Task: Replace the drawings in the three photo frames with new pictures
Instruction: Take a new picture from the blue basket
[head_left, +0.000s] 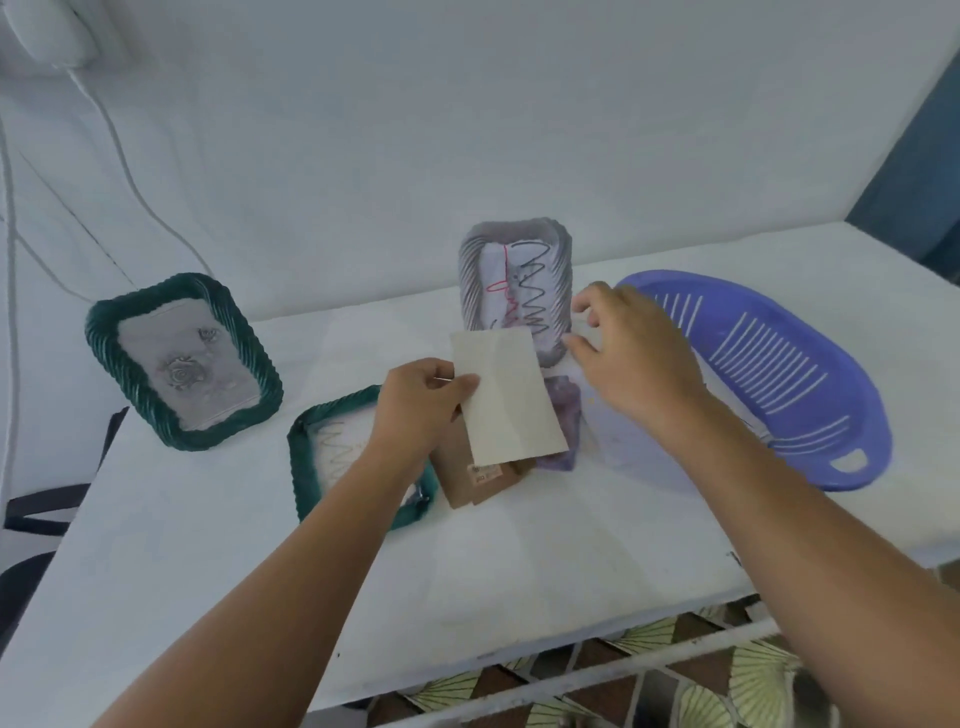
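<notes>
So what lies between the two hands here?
In the head view, the pale sheet pinched by the left hand, and the purple picture under it; the right hand holds nothing.

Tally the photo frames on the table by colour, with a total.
Dark green rope-edged frames: 2, one standing at the left, one lying flat under the left hand.
Grey ribbed frame: 1, standing, with a scribbled drawing.
Total: 3
</notes>
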